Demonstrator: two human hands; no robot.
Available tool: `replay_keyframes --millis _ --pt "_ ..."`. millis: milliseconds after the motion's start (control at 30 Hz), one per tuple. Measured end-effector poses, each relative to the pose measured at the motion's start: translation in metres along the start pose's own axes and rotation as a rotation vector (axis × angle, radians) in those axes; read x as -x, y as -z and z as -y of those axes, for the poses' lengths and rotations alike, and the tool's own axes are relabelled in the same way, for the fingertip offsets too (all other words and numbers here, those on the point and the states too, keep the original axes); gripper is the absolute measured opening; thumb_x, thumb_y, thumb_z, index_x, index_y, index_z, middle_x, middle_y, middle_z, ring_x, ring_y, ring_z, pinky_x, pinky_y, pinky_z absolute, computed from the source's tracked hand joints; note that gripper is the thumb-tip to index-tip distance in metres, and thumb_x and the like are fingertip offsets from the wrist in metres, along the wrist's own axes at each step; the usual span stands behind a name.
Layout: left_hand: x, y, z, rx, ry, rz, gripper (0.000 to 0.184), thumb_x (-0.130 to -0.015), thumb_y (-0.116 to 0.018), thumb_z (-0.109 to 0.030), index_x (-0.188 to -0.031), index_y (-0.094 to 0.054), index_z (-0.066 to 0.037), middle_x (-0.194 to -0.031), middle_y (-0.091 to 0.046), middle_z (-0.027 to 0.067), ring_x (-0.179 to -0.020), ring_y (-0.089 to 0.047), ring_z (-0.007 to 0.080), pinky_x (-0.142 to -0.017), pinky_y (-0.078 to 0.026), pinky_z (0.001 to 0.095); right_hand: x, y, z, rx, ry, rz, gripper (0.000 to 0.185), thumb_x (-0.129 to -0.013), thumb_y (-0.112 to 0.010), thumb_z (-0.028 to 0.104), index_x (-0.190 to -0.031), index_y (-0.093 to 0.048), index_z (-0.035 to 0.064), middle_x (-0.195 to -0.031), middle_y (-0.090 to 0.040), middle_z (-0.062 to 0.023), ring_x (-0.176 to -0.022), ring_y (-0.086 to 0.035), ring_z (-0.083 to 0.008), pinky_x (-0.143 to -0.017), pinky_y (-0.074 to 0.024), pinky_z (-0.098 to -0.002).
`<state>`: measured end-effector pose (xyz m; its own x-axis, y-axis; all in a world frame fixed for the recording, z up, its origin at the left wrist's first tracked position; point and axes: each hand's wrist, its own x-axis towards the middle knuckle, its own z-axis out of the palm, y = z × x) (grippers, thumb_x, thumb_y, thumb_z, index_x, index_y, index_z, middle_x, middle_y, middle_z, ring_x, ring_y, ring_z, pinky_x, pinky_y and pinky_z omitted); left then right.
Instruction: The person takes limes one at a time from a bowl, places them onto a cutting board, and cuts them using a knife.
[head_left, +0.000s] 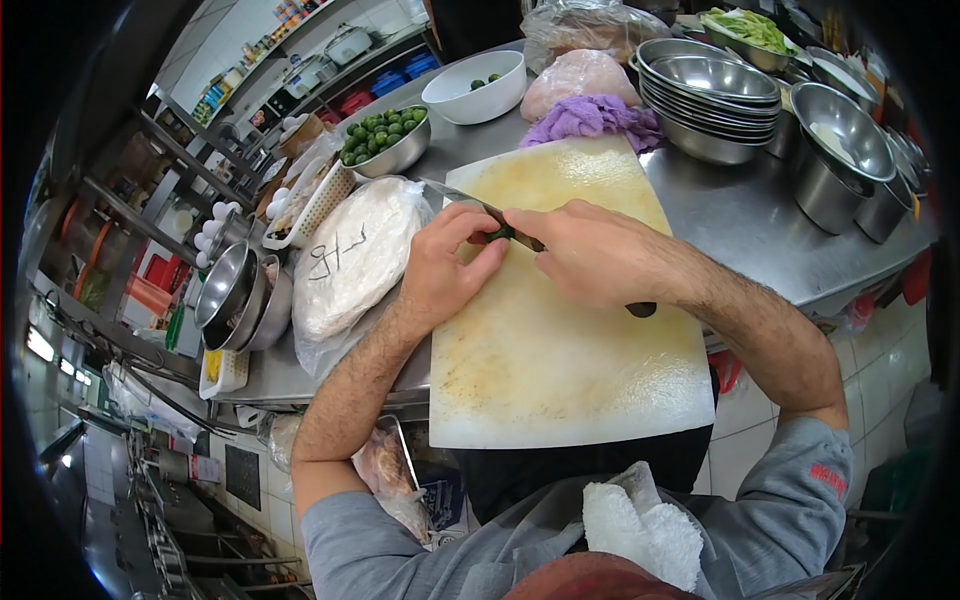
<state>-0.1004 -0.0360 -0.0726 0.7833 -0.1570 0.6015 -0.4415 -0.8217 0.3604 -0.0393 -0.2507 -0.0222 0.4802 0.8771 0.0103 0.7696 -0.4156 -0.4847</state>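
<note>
My right hand [600,255] is wrapped round the handle of a kitchen knife [462,195], and the dark butt of the handle shows below the palm. The blade points up and to the left, passing close by my left fingertips. Between the thumb and fingers of my left hand [450,262] is a small green lime [498,234], mostly covered by the fingers and set against the blade. Both hands are over the white, yellow-stained cutting board [560,375]. Beyond the board, a steel bowl [408,152] holds many similar limes, and a white bowl [478,100] has a few.
To the left lies a plastic-wrapped white bag [355,260], beside stacked steel bowls [245,290]. A purple cloth [590,120] touches the board's far edge. Nested metal bowls [710,100] and steel pots [835,190] stand at the right. The board overhangs the table's front edge.
</note>
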Motion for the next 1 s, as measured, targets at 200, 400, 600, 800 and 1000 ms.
replay_keyframes --millis 200,400,600,800,1000 --pt "0.0 0.001 0.0 -0.004 -0.014 -0.003 0.019 -0.078 -0.072 -0.004 -0.095 -0.063 0.001 -0.098 -0.063 0.0099 -0.077 -0.065 0.018 -0.066 -0.053 0.0285 -0.013 -0.003 0.0 -0.016 0.0 0.002 0.051 -0.091 -0.055 0.01 -0.139 -0.042 0.0027 -0.1 -0.066 -0.0244 -0.092 -0.065 -0.0387 -0.082 -0.0518 -0.0466" --pt "0.001 -0.001 0.002 -0.005 -0.005 -0.01 0.02 -0.078 -0.072 -0.004 -0.095 -0.063 0.001 -0.097 -0.063 0.0095 -0.077 -0.065 0.0178 -0.066 -0.053 0.0286 -0.019 -0.006 -0.002 -0.01 0.022 -0.013 0.044 -0.091 -0.055 0.011 -0.133 -0.047 0.0029 -0.1 -0.066 -0.0226 -0.094 -0.064 -0.0402 -0.083 -0.0514 -0.0474" --pt "0.0 -0.001 0.0 0.014 0.013 -0.02 0.02 -0.077 -0.072 -0.005 -0.094 -0.063 0.001 -0.095 -0.063 0.0099 -0.078 -0.065 0.0184 -0.068 -0.052 0.0293 -0.021 -0.007 -0.005 -0.088 -0.023 -0.001 0.041 -0.09 -0.055 0.011 -0.131 -0.049 0.0046 -0.1 -0.066 -0.0232 -0.094 -0.064 -0.0403 -0.081 -0.05 -0.0478" --pt "-0.007 0.003 0.002 0.04 0.047 -0.034 0.016 -0.076 -0.072 -0.003 -0.09 -0.064 0.0 -0.089 -0.063 0.0075 -0.076 -0.061 0.0157 -0.07 -0.05 0.0271 -0.005 0.018 -0.017 -0.208 0.184 -0.229 0.046 -0.088 -0.056 0.009 -0.133 -0.05 0.0037 -0.084 -0.066 -0.0145 -0.065 -0.062 -0.0219 -0.06 -0.0499 -0.0349" --pt "-0.088 0.026 0.049 -0.236 -0.04 -0.104 0.022 -0.077 -0.072 -0.014 -0.092 -0.067 0.0 -0.085 -0.063 0.0106 -0.074 -0.062 0.0193 -0.069 -0.051 0.031 -0.005 0.029 -0.034 -0.292 0.057 -0.598 0.045 -0.088 -0.058 0.009 -0.131 -0.051 0.0012 -0.099 -0.066 -0.0243 -0.09 -0.065 -0.0356 -0.08 -0.0493 -0.0403"
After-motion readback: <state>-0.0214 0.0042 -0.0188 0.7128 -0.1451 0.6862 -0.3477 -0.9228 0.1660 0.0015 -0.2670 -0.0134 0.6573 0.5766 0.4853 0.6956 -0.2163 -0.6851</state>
